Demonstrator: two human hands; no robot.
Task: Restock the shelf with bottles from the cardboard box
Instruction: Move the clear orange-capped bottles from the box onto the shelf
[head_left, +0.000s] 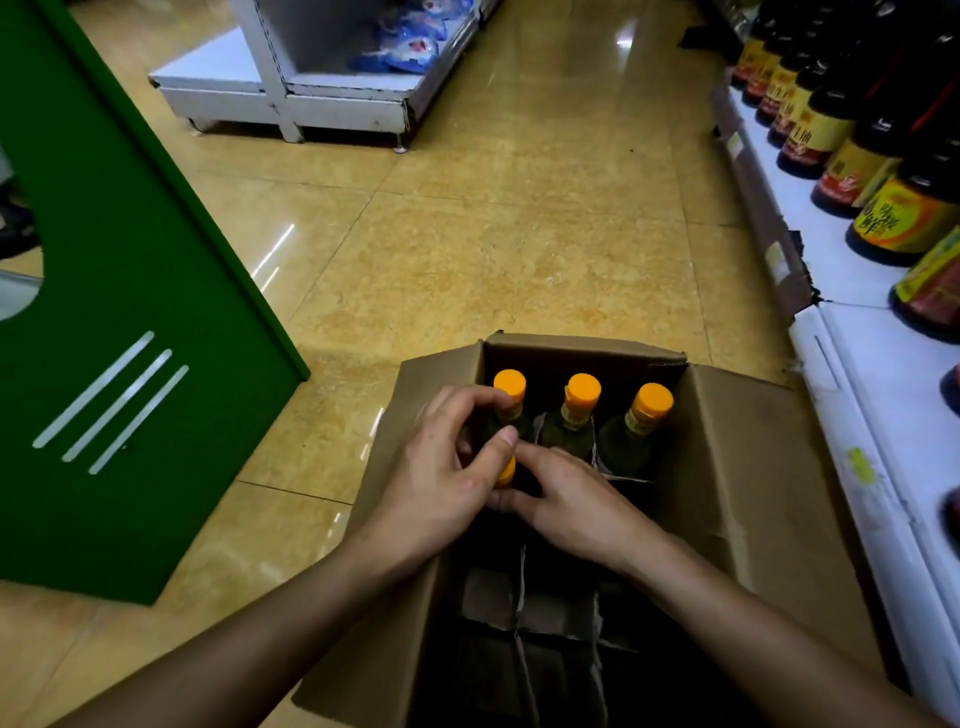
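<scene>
An open cardboard box (727, 467) with inner dividers stands on the floor beside the white shelf (883, 395). Three bottles with orange caps stand in its far row: left (510, 385), middle (583, 392), right (652, 402). A fourth orange-capped bottle (506, 472) in the second row is mostly hidden by my hands. My left hand (441, 478) curls its fingers round this bottle's neck, thumb on the cap. My right hand (576, 504) lies against the same bottle from the right, fingers curled round it. The near compartments look dark.
Dark sauce bottles (841, 150) with yellow and red labels line the white shelf on the right. A green panel (130, 312) stands at the left. A white shelf unit (322, 78) with blue packets is across the aisle. Tan floor tiles lie between.
</scene>
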